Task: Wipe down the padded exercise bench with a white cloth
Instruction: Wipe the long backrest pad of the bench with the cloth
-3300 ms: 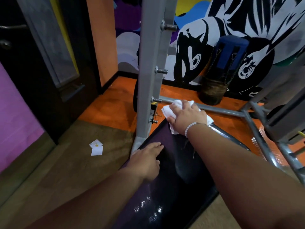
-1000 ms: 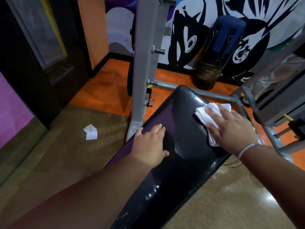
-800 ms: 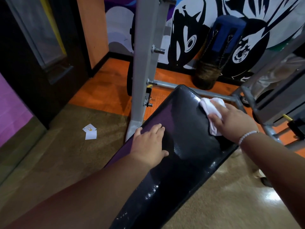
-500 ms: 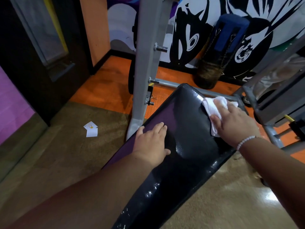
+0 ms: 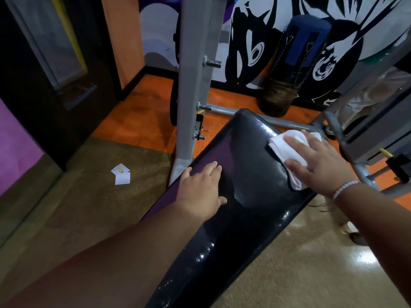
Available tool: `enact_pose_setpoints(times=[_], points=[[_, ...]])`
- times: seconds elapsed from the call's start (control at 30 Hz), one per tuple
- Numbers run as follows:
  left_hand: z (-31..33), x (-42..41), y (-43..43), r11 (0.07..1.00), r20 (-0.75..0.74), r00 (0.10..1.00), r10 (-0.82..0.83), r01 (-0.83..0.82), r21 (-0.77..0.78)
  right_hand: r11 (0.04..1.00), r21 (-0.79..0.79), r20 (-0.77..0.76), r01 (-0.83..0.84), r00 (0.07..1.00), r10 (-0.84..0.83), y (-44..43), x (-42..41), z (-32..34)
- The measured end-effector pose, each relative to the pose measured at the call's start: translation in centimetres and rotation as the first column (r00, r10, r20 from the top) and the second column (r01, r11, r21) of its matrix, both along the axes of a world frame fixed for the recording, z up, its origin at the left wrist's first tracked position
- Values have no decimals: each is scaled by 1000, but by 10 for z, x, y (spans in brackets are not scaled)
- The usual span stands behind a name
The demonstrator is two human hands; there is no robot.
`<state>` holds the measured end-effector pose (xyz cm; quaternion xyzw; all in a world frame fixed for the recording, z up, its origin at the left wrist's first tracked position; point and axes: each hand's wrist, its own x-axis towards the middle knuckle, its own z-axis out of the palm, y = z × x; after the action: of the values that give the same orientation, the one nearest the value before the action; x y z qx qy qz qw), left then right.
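The right hand is pressing a folded white cloth flat against the bench pad. The grip here is a flat-palm hold: fingers are lying spread over the cloth, thumb along its near edge, pinning it to the pad rather than closing around it. A beaded bracelet is sitting on that wrist.

The left hand is resting palm-down and open on the pad's left side, holding nothing; it appears to be bracing the body.

The cloth is lying at the pad's far right edge, near the rounded head end. The pad is glossy black and is running diagonally from the lower middle of the view toward the grey crossbar. A grey upright is standing just beside the pad's left edge. A punching bag is standing against the painted wall, well apart from the hands. Paper scraps are lying on the floor to the left.

Judged step: wiping the head section, right margin. Most of the pad nearer the camera appears to be awaiting a pass. The next move is calling for steady downward pressure while sliding the cloth across or down the pad, with the left hand shifting clear of the stroke.
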<state>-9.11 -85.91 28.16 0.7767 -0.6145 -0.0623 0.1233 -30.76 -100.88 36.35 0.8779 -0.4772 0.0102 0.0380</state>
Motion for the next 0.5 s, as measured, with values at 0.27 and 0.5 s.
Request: enact_pose_setpoints(times=[0.27, 0.5], points=[[-2, 1, 0, 1000, 2, 1000, 0, 0, -4, 951, -202, -157, -232, 967, 202, 86, 15, -58], [-1, 2, 0, 1000, 8, 1000, -6, 7, -5, 908, -15, -141, -418, 900, 412, 132, 16, -90]])
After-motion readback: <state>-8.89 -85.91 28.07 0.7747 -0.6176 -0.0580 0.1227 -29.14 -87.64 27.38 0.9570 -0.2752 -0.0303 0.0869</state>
